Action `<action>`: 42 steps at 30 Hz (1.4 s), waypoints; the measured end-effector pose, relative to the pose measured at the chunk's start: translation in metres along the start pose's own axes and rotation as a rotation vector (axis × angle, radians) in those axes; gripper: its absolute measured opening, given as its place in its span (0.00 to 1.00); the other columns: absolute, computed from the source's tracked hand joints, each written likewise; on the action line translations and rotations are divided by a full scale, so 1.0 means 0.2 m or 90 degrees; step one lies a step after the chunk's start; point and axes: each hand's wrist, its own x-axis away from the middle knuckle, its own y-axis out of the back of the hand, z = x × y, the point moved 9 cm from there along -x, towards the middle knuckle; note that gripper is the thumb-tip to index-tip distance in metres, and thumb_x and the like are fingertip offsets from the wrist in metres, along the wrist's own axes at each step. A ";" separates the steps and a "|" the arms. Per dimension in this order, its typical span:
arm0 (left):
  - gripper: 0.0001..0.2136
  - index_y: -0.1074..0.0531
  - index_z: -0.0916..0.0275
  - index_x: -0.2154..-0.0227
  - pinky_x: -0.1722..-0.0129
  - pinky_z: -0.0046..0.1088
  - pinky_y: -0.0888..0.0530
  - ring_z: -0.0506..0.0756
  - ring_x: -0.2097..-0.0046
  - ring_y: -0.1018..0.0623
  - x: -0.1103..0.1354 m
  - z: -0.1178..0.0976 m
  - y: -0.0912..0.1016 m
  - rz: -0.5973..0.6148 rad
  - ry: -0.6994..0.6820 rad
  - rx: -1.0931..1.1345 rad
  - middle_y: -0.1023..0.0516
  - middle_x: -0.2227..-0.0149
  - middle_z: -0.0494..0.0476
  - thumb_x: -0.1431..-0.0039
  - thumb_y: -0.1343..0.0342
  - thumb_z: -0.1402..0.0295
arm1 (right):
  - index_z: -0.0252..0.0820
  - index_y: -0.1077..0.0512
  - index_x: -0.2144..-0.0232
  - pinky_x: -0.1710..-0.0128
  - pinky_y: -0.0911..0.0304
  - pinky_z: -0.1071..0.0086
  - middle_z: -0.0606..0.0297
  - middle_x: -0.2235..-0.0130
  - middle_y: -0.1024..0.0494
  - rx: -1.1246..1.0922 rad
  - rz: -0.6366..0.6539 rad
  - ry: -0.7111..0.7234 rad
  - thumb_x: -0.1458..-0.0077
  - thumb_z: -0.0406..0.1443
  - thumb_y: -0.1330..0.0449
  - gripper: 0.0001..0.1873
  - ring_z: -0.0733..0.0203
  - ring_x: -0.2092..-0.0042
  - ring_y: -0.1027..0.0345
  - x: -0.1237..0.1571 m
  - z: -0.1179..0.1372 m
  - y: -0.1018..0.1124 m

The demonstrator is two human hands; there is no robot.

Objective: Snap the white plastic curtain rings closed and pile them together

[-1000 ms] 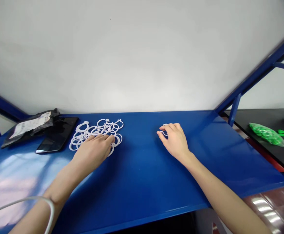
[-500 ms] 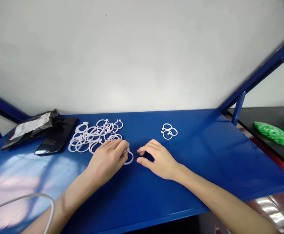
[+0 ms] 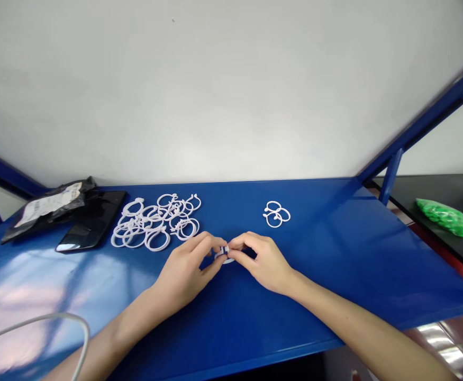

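Back from the bench's [image 3: 231, 323] front edge, left hand [image 3: 187, 264] and right hand [image 3: 269, 263], nearly closed, pinch a white ring [image 3: 229, 261], seemingly working its clasp [image 3: 226, 250]; that calls for steadiness.

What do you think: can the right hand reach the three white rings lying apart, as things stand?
Probably yes: nothing visible blocks its way to the three rings, though the right hand and left hand both grip another ring.
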 end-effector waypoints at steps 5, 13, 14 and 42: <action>0.02 0.23 0.57 0.63 0.67 0.24 0.24 0.50 0.68 0.20 -0.01 0.10 -0.01 0.036 0.165 0.137 0.18 0.66 0.48 0.36 0.41 0.68 | 0.47 0.22 0.63 0.59 0.32 0.69 0.70 0.63 0.18 -0.030 -0.038 -0.028 0.38 0.34 0.35 0.02 0.62 0.61 0.25 -0.01 -0.02 0.04; 0.03 0.19 0.57 0.64 0.67 0.22 0.24 0.49 0.69 0.20 0.00 0.09 -0.02 0.017 0.160 0.193 0.17 0.68 0.48 0.38 0.38 0.71 | 0.47 0.22 0.63 0.59 0.33 0.69 0.69 0.63 0.18 0.001 0.008 0.021 0.36 0.35 0.36 0.03 0.62 0.61 0.26 0.01 0.00 0.01; 0.04 0.19 0.57 0.65 0.67 0.22 0.24 0.49 0.69 0.20 0.00 0.08 -0.02 0.014 0.148 0.200 0.17 0.68 0.48 0.39 0.37 0.72 | 0.46 0.22 0.63 0.58 0.33 0.69 0.69 0.63 0.18 0.007 0.012 0.036 0.36 0.35 0.36 0.02 0.62 0.61 0.26 0.01 0.01 0.01; 0.12 0.21 0.61 0.57 0.55 0.46 0.27 0.65 0.55 0.24 -0.04 0.42 0.12 0.052 0.005 -0.300 0.18 0.58 0.64 0.32 0.51 0.70 | 0.42 0.23 0.62 0.60 0.33 0.59 0.58 0.62 0.18 0.499 -0.218 0.016 0.34 0.38 0.41 0.08 0.49 0.58 0.30 -0.07 -0.19 0.49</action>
